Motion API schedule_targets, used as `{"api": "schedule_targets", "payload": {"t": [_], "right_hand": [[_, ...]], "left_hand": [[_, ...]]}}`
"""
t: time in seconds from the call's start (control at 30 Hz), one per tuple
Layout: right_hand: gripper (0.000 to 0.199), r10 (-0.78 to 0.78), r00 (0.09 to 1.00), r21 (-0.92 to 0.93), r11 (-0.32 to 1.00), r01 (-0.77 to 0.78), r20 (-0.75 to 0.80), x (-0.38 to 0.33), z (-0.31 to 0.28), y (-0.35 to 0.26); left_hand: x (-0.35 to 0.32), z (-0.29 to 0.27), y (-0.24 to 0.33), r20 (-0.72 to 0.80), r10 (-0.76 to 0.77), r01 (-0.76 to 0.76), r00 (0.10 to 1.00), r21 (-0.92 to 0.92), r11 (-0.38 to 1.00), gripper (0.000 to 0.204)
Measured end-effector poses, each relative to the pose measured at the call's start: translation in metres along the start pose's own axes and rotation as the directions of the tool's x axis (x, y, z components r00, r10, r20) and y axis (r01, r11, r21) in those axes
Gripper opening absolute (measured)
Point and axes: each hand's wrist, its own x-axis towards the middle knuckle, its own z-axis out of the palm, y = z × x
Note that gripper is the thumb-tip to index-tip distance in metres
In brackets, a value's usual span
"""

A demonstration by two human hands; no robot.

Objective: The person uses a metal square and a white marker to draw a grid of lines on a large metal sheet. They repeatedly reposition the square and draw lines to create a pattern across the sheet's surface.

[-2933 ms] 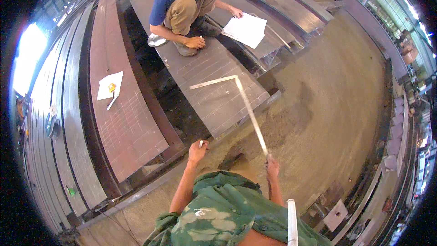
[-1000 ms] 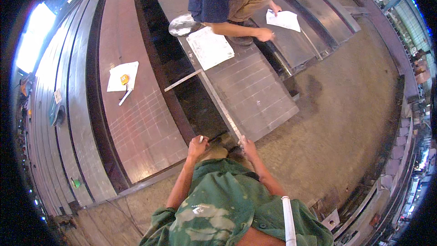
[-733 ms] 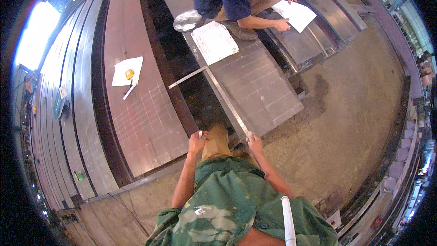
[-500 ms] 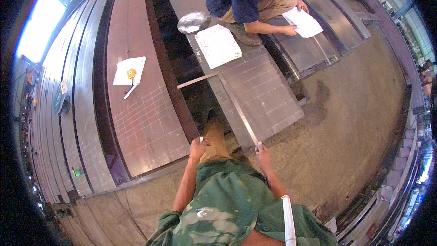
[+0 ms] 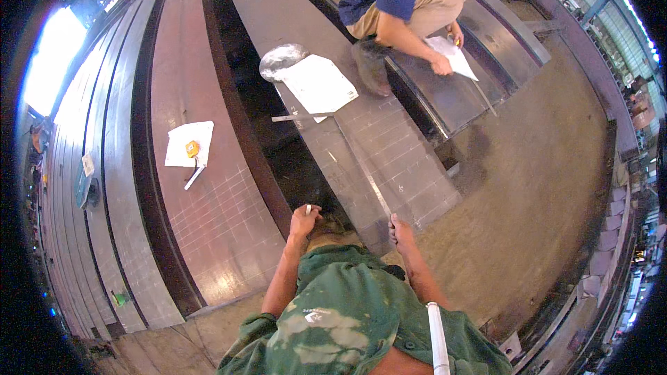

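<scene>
A long steel square (image 5: 366, 171) lies on a grey steel plate (image 5: 410, 167) marked with pale lines. Its short arm reaches left past the plate's edge, over the dark gap. My right hand (image 5: 401, 231) is closed around the near end of the long blade. In my left hand (image 5: 303, 222), over the gap between two plates, I pinch a short white chalk stick (image 5: 308, 209). White paper sheets (image 5: 321, 85) rest on the plate beyond the square, their lower edge meeting its short arm. They partly cover a round greyish disc (image 5: 281, 60).
A co-worker (image 5: 403, 14) crouches at the far right, holding a white sheet (image 5: 450, 57). On the reddish plate (image 5: 184, 76) to the left lie paper and a yellow tape measure (image 5: 192, 148). Dark gaps separate the long plates. Concrete floor (image 5: 528, 160) extends right.
My view has shifted, so the plates appear lower. The square has slid farther along the plate, up against the paper sheets. The co-worker's sheet has tilted. Both my hands keep their grips.
</scene>
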Motion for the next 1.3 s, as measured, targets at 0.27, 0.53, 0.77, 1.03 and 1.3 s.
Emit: {"api": "schedule_targets", "payload": {"t": [0.27,0.53,0.77,1.03,1.3], "right_hand": [[0.046,-0.053,0.998,-0.088,0.995,0.055,0.029,0.03,0.039,-0.03],[0.055,-0.308,0.946,-0.44,0.867,0.234,-0.103,0.015,0.028,0.019],[0.063,-0.42,0.903,-0.624,0.729,0.279,-0.087,-0.017,0.02,0.061],[0.058,-0.322,0.94,-0.657,0.733,0.174,-0.11,-0.028,0.037,0.063],[0.032,-0.561,0.817,-0.866,0.468,0.18,-0.133,-0.043,0.058,0.059]], "left_hand": [[0.039,-0.012,0.004,0.021,-0.024,0.024,0.999,-0.013,1.0,0.023],[0.047,-0.017,0.016,-0.188,-0.037,0.064,0.981,0.136,0.989,0.024],[0.138,-0.021,0.056,-0.364,0.444,-0.227,0.819,0.505,0.833,0.021],[0.267,-0.056,0.045,-0.189,0.402,-0.19,0.896,0.655,0.732,0.032],[0.268,-0.074,0.035,-0.081,0.313,-0.182,0.946,0.665,0.724,0.03]]}}
